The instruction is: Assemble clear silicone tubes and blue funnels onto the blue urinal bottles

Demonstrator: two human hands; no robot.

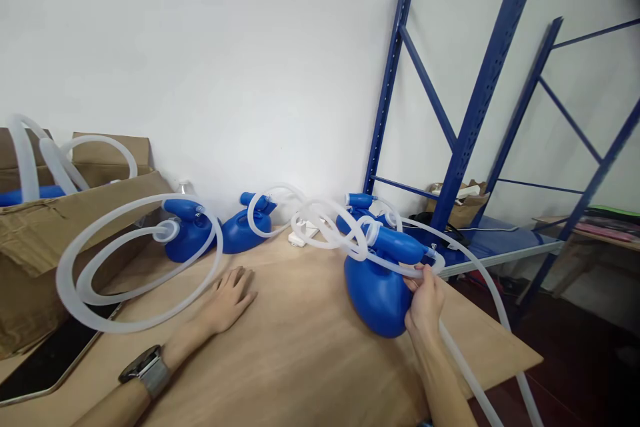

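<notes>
My left hand lies flat on the wooden table with its fingers spread, holding nothing. A milky hose loops on the table just beside it, joined to a blue urinal bottle. On the right, the fingers of my right hand are closed on a milky hose, against the side of a nearer blue urinal bottle. Across the top of this bottle lies a blue cylindrical cup. My fingertips are partly hidden, so whether they also grip the bottle cannot be told.
More blue bottles with looped hoses stand along the wall, near a white power strip. An open cardboard box with hoses is at left, a dark tablet-like slab before it. Blue metal racking rises at right, beyond the table's edge.
</notes>
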